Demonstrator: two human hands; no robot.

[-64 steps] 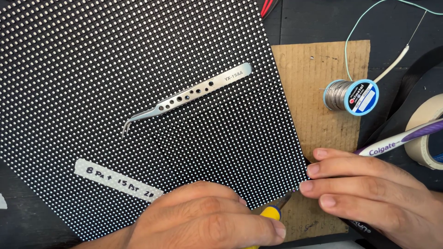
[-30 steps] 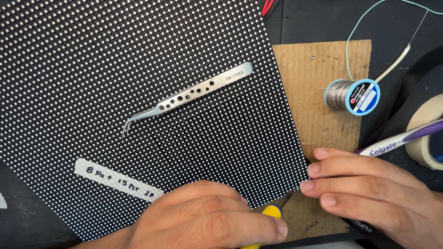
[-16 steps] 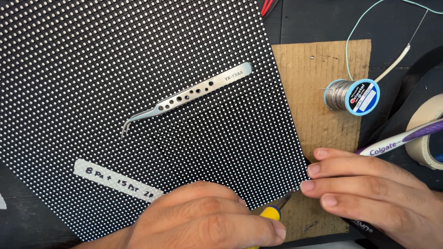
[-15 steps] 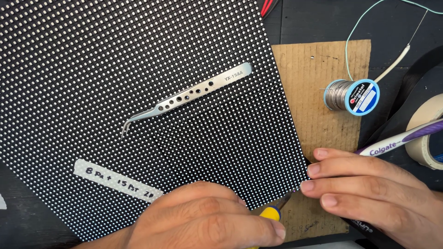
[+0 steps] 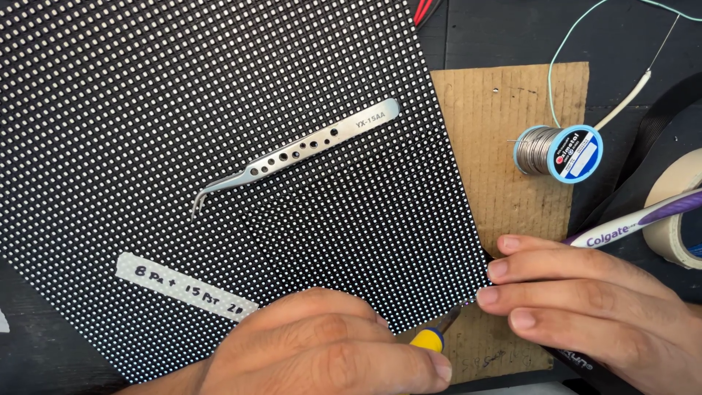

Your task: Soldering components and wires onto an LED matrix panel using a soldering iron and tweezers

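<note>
Black LED matrix panel (image 5: 219, 146), covered w/ rows of small white dots, lies flat and fills most of the view; its lower right corner overlaps a cardboard sheet (image 5: 512, 102). Left hand (image 5: 322, 351) is curled shut around a yellow-handled tool (image 5: 428, 339), whose thin dark tip points at that corner. Right hand (image 5: 585, 307) lies flat on the cardboard, fingers straight and close together, fingertips touching the panel's corner edge — holding nothing, just bracing it.

Curved-tip steel tweezers (image 5: 292, 153) lie loose on the panel, well apart from both hands. Strip of white tape w/ handwriting (image 5: 183, 285) is stuck near the panel's lower edge, just beside the left hand. Spool of solder wire (image 5: 559, 150) sits on the cardboard, near the right hand. Purple-and-white toothbrush (image 5: 636, 223) lies just above the right hand; roll of masking tape (image 5: 680, 212) at the far right edge.

Risks, as I judge them: tool tip could slip off the edge and scrape or knock off nearby dots, esp. if pushed hard. Tip is very close to the right fingertips — a slip could jab them. If the panel gets nudged or tilted, the loose tweezers could slide across the surface.
</note>
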